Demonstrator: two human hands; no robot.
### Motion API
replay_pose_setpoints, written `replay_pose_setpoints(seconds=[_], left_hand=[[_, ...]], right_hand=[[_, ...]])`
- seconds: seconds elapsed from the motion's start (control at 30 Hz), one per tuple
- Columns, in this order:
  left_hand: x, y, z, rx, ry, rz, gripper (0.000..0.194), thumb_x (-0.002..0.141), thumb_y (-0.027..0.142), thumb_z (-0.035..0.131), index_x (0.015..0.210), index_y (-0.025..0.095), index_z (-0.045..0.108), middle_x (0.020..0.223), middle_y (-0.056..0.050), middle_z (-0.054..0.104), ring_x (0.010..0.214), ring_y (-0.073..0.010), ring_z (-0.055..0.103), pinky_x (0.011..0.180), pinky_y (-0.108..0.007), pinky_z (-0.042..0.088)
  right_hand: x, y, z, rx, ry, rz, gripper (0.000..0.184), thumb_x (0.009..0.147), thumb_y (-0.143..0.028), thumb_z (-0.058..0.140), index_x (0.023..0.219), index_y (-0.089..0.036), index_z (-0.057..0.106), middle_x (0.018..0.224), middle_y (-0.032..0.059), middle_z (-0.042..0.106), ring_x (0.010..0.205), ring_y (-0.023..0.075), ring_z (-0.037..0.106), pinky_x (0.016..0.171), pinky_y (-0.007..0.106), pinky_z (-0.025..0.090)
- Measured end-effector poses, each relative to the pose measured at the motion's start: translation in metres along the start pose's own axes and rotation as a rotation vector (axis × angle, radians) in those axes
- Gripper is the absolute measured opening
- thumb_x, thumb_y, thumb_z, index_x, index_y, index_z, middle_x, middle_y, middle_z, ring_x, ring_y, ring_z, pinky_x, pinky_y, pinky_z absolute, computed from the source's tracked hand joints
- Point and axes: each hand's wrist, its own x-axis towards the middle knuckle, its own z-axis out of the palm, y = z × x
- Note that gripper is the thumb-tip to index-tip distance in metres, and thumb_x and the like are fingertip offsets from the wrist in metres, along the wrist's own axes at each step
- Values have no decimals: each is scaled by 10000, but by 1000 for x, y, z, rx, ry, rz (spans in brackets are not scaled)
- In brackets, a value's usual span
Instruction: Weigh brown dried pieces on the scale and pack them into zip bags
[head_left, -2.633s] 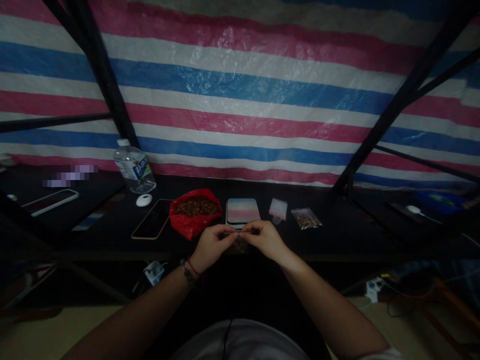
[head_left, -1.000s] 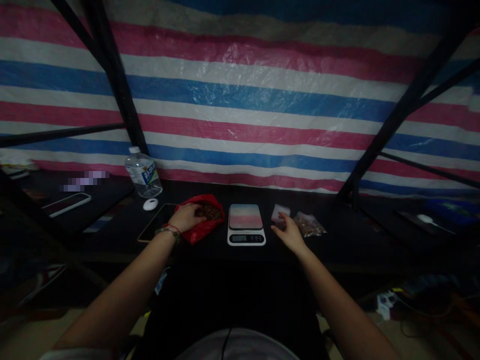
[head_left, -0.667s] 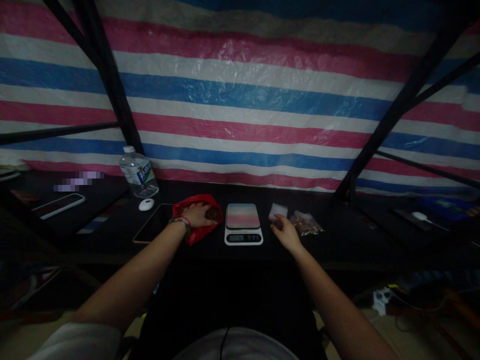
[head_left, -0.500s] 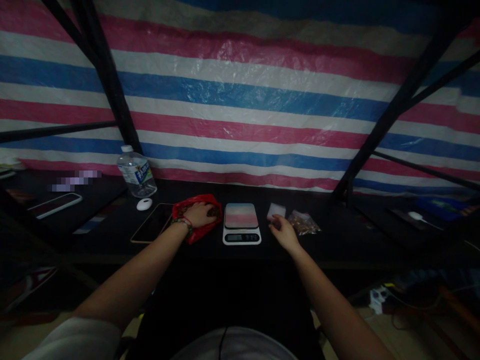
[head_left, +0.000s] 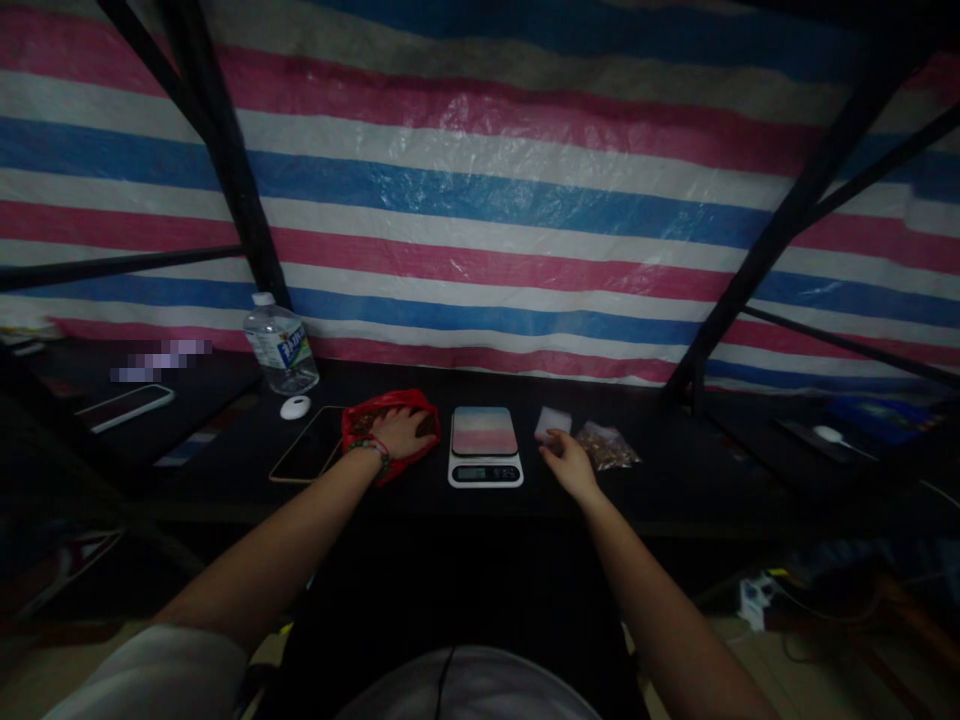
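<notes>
We see red bag (head_left: 409, 462) left of scale (head_left: 486, 448), long side left-to-right; our left hand (head_left: 399, 432) nearer, flat over brown bits (head_left: 366, 422) inside, fingers spread; our right hand (head_left: 571, 468) at white packet (head_left: 553, 420), pinched or not, can't tell; hands together 2.6 s ago, now apart

On black counter (head_left: 697, 480), white rectangular scale (head_left: 484, 435) between red plastic bag (head_left: 409, 465), left, and clear plastic pouch (head_left: 609, 450), right; clear plastic bottle (head_left: 283, 352) behind and left of the bag.
</notes>
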Motion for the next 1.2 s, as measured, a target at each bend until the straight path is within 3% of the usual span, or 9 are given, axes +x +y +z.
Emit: replay_pose_setpoints(seconds=[0.2,0.5,0.6,0.8,1.03,1.2], left_hand=[[7,14,2,43,58,-15,512,820,538,399,1225,252,527,1236,-134,504,1165,-343,428,907,-496,376],[20,4,3,12,119,-32,478,868,437,323,1045,114,627,1060,-182,623,976,-285,591,855,-389,432],[24,0,-1,7,109,-42,495,870,445,312,985,104,651,964,-174,663,890,-269,627,810,-359,450],[31,-11,-12,22,124,-56,574,858,550,301,992,116,651,982,-167,668,906,-265,626,799,-334,446],[31,-17,-21,104,149,31,661,843,651,243,901,163,686,900,-149,680,844,-265,629,786,-344,430],[31,-24,-23,127,97,123,594,794,669,366,949,200,695,923,-140,685,820,-274,628,769,-351,429]], right_hand=[[2,1,2,-17,34,35,406,766,-340,578,1136,-174,577,983,76,670,900,212,630,836,353,476],[1,2,3,23,4,14,389,769,-343,580,1121,-177,580,983,71,674,895,208,636,839,345,477],[0,1,2,26,-6,5,389,772,-348,577,1120,-173,582,985,73,675,888,206,637,831,341,480],[0,0,1,32,-9,-14,368,775,-338,574,1105,-176,589,1010,73,674,914,208,633,845,340,474],[-1,-2,2,25,-7,-7,362,766,-335,578,1096,-188,596,989,58,682,884,193,641,823,325,477],[-1,-1,2,28,-2,-10,355,760,-339,581,1084,-198,604,978,53,680,871,191,636,813,322,475]])
